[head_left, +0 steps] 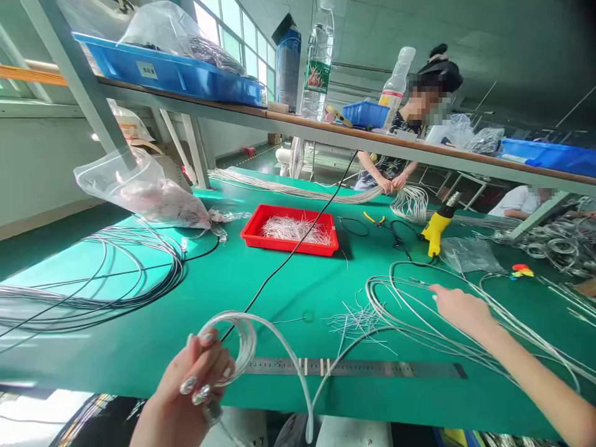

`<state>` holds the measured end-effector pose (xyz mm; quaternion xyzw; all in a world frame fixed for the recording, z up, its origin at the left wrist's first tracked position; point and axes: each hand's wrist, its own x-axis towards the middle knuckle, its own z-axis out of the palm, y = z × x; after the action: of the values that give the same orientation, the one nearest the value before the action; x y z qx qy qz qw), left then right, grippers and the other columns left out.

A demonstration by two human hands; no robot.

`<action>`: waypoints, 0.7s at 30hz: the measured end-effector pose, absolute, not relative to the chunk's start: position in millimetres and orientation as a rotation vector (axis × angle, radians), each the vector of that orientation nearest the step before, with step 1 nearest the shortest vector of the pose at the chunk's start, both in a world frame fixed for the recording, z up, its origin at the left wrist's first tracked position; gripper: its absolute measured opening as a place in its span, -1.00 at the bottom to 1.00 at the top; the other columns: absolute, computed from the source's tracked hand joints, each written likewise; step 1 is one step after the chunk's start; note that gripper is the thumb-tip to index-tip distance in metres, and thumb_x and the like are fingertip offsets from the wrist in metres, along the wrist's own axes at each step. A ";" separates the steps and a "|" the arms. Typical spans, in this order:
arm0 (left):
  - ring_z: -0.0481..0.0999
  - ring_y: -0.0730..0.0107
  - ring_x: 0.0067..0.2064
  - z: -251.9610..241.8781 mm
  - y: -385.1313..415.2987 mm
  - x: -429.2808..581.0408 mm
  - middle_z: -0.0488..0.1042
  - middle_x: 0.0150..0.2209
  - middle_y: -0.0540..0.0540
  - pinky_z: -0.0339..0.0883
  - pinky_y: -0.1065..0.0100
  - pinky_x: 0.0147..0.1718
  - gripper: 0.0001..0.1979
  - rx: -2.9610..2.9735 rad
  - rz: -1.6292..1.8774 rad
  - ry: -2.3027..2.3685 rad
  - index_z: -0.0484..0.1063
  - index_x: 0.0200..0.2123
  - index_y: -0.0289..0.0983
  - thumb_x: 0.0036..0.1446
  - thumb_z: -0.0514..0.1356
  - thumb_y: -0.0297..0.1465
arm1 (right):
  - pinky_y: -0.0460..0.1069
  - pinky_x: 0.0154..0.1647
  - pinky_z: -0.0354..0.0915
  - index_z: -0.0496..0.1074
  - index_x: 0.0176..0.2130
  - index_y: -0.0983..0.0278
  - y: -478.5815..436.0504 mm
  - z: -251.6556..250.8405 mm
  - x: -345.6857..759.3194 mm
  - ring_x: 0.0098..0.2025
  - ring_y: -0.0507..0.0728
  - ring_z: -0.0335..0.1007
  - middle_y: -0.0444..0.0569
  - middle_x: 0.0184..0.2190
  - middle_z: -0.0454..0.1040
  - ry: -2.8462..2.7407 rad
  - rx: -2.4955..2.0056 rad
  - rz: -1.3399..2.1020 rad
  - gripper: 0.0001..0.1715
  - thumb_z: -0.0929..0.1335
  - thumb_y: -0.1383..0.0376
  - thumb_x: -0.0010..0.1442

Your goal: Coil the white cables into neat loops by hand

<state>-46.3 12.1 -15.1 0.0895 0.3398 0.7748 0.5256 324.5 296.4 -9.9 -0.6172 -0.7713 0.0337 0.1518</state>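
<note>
My left hand [195,379] is closed around a coil of clear plastic tubing [246,338] above the front edge of the table. One loop of the tubing hangs out to the right and bends down past the edge. Over on the right, my right hand [459,308] has its fingertips pressed together at the end of a grey-white cable [421,282]. More loops of such cable [372,292] lie around and under that hand. Thin white offcuts [361,320] are scattered between both hands. A steel ruler [372,368] lies flat along the table's near side.
Behind the hands sits a red tray [251,239] of short white pieces. A yellow heat gun [435,233] and yellow-handled pliers [374,218] lie further right. Dark cable coils [172,279] and a plastic bag [158,198] are left. A shelf [261,118] spans overhead; a co-worker [395,161] handles cables beyond.
</note>
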 end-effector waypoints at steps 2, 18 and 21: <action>0.01 0.58 -0.59 -8.7 19.7 -18.5 0.05 -0.67 0.15 0.31 0.47 -0.49 -0.77 0.289 1.833 0.820 0.40 -0.42 -0.28 0.10 0.35 -0.28 | 0.13 -0.29 0.43 0.51 -0.02 0.13 249.2 -17.6 284.2 -0.29 0.25 0.56 0.05 -0.34 0.58 -2.391 -1.607 0.325 -0.65 0.23 0.14 0.34; 0.31 0.41 -0.58 -37.7 6.8 27.5 0.45 -0.66 -0.07 0.13 0.42 -0.55 -0.54 0.893 1.497 1.182 0.37 -0.46 -0.25 0.14 0.19 0.05 | 0.05 -0.18 0.52 0.24 0.20 0.21 88.1 -66.2 201.5 0.00 0.25 0.48 0.13 0.00 0.48 -1.839 -1.098 0.658 -0.39 0.40 0.18 0.21; 0.38 0.32 -0.48 -39.3 4.3 27.0 0.48 -0.57 -0.13 0.19 0.34 -0.45 -0.53 1.211 1.387 1.254 0.44 -0.52 -0.23 0.19 0.14 0.02 | 0.16 -0.05 0.46 0.38 0.11 0.13 74.4 -46.7 204.1 0.05 0.29 0.43 0.07 0.00 0.47 -1.844 -0.982 0.283 -0.52 0.38 0.36 0.19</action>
<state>27.0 4.3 -39.3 0.4880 0.5050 0.5588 0.4412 204.1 74.4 -46.7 -0.4050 -0.7604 0.1169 0.4940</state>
